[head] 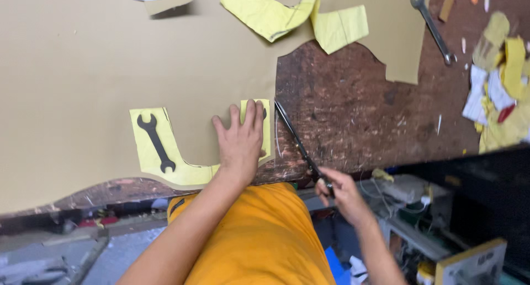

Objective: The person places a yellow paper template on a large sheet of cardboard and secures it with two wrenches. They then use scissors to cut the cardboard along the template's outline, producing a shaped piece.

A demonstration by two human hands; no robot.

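The left hand [241, 141] is lying spread, pressing the yellow template [160, 147] onto tan sheet [83, 69], while the right hand [339, 191], at four o'clock, is gripping scissors [298, 147] cutting along its edge, outline mostly uncut.

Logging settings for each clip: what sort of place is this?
Probably a small workshop: a scarred wooden workbench strewn with yellow paper offcuts, a metal spanner, and scissors cutting tan sheet material.

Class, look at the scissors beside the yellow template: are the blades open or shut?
Shut, or nearly: the scissors show as one thin dark line along the tan sheet's edge, gripped by the right hand.
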